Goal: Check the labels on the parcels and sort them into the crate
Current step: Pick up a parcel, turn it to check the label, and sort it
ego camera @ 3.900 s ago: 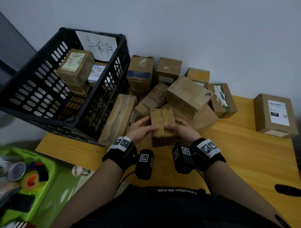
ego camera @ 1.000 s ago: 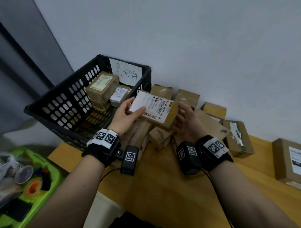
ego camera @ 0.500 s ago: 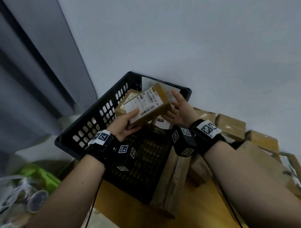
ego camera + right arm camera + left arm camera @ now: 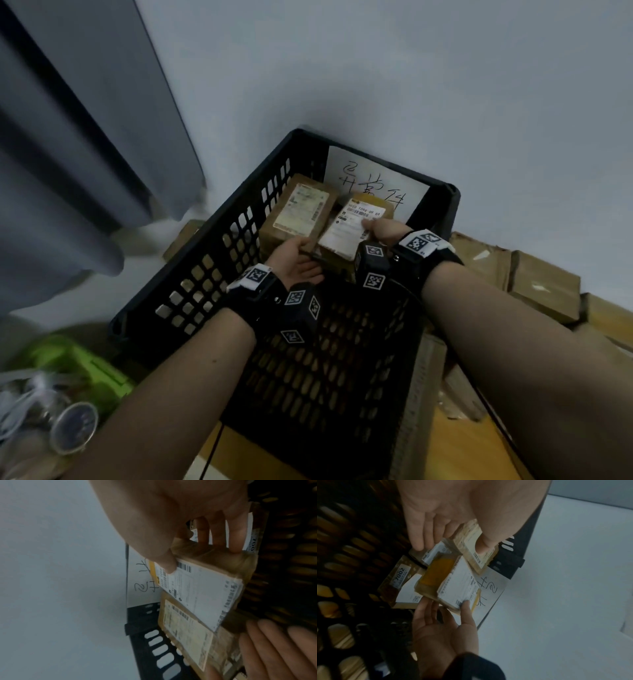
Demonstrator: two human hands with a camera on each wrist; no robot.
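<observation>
The black crate (image 4: pixel 219 226) holds several parcels under a handwritten paper sign (image 4: pixel 373 181). My right hand (image 4: pixel 376 233) grips a brown parcel with a white label (image 4: pixel 349 226) low inside the crate. In the right wrist view its thumb presses the white label (image 4: pixel 197 591) and its fingers curl round the parcel's side. My left hand (image 4: pixel 305 253) lies palm up with straight fingers beside a parcel with a yellowish label (image 4: pixel 301 212). In the left wrist view its thumb rests on that yellowish label (image 4: pixel 471 545). More labelled parcels (image 4: pixel 400 577) lie underneath.
Loose cardboard parcels (image 4: pixel 534 284) lie piled on the wooden table to the right of the crate. A long box (image 4: pixel 421 394) leans on the crate's right side. A green bin (image 4: pixel 68 363) of oddments is at lower left, a grey curtain (image 4: pixel 68 137) at left.
Both hands carried the white-labelled parcel from over the table down into the crate. The left hand has let go of it; only the right hand holds it now.
</observation>
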